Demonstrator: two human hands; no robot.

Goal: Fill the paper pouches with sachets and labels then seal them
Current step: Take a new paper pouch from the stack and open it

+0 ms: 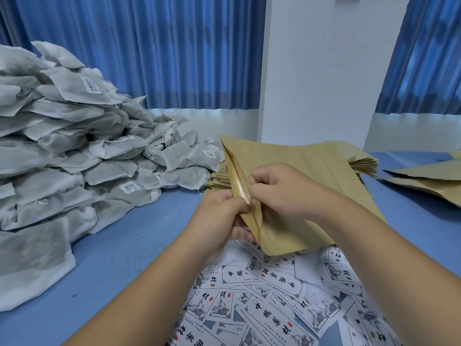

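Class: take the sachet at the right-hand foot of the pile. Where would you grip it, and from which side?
I would pinch the sachet by its flat right edge, coming from the right. That edge lies free at the outer end of the pile; its left side is tucked among other sachets. The right hand must first release the paper pouch.

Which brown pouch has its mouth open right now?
The pouch held up at centre: left hand and right hand pinch its mouth edges apart. The stack behind it and the pouches at far right lie flat.
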